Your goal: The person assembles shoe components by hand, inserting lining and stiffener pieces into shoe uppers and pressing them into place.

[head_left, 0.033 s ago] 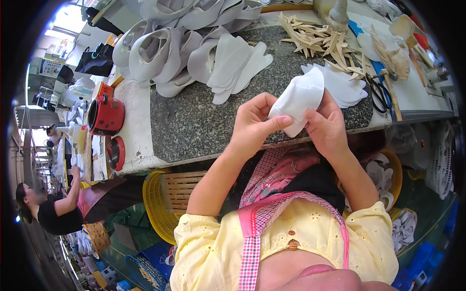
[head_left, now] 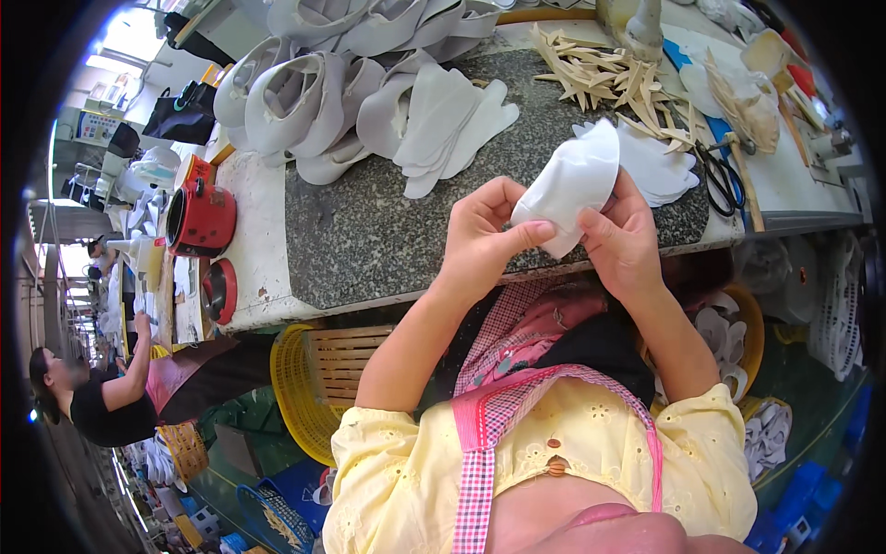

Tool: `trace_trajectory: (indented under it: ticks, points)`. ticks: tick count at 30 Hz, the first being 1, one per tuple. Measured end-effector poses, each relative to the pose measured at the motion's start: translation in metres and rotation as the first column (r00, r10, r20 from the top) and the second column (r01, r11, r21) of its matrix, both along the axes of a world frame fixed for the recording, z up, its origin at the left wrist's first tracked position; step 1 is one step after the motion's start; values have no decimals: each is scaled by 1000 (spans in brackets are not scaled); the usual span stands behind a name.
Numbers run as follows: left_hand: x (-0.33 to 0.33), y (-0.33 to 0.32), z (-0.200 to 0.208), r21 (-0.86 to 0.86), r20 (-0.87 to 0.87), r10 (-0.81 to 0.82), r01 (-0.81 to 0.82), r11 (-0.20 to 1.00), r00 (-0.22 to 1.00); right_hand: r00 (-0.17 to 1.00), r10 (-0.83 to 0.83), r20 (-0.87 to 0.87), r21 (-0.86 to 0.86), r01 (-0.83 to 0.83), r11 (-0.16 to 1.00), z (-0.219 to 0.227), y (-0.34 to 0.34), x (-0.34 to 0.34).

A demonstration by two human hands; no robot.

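Observation:
Above the front edge of the dark speckled slab (head_left: 369,249), a white shoe upper (head_left: 572,185) is held up between my two hands. My left hand (head_left: 484,231) pinches its lower left side, thumb on the front face. The lower right side is gripped by my right hand (head_left: 623,235), with its thumb on the near edge and fingers behind. Both hands are closed on the piece, which hides some fingertips. Behind it lies a fanned stack of flat white cut pieces (head_left: 655,166). Another such stack (head_left: 452,125) rests to the left, against a heap of white shoe uppers (head_left: 295,102).
Beige pointed strips (head_left: 600,74) are piled at the back right. Black-handled scissors (head_left: 722,180) lie by a wooden stick (head_left: 748,189). A red pot (head_left: 205,222) stands at the left. Below are a yellow basket (head_left: 300,406) and a slatted wooden seat (head_left: 346,360). A co-worker (head_left: 111,397) is far left.
The white shoe upper has tipped slightly, its top edge a little higher and further right. Both hands keep their grip in nearly the same place.

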State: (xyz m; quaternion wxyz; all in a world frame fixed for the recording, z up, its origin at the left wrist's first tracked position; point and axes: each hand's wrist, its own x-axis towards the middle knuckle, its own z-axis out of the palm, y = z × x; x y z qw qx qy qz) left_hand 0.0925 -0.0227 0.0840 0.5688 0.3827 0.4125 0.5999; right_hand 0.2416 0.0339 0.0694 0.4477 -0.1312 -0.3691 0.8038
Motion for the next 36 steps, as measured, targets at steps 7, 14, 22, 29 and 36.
trace_trajectory:
  ticks: [7, 14, 22, 29, 36]
  points:
    - [-2, 10, -14, 46, -80, 107, -104, 994, 991, 994, -33, 103, 9, 32, 999, -9, 8, -1]
    - [-4, 13, -16, -48, 52, 134, -132, 990, 990, 990, -26, 139, 5, 26, 1000, -13, 6, -8]
    - [-7, 3, -23, -13, 190, 45, -43, 999, 981, 988, -79, 130, 77, 69, 995, -10, 2, -11]
    - [-7, 0, -22, -70, 380, -1, 30, 997, 925, 980, -101, 169, 172, 72, 983, -5, -3, -10]
    - [-6, 2, -16, -50, 160, 16, -8, 999, 987, 971, -131, 201, 236, 82, 968, -10, -6, -12]
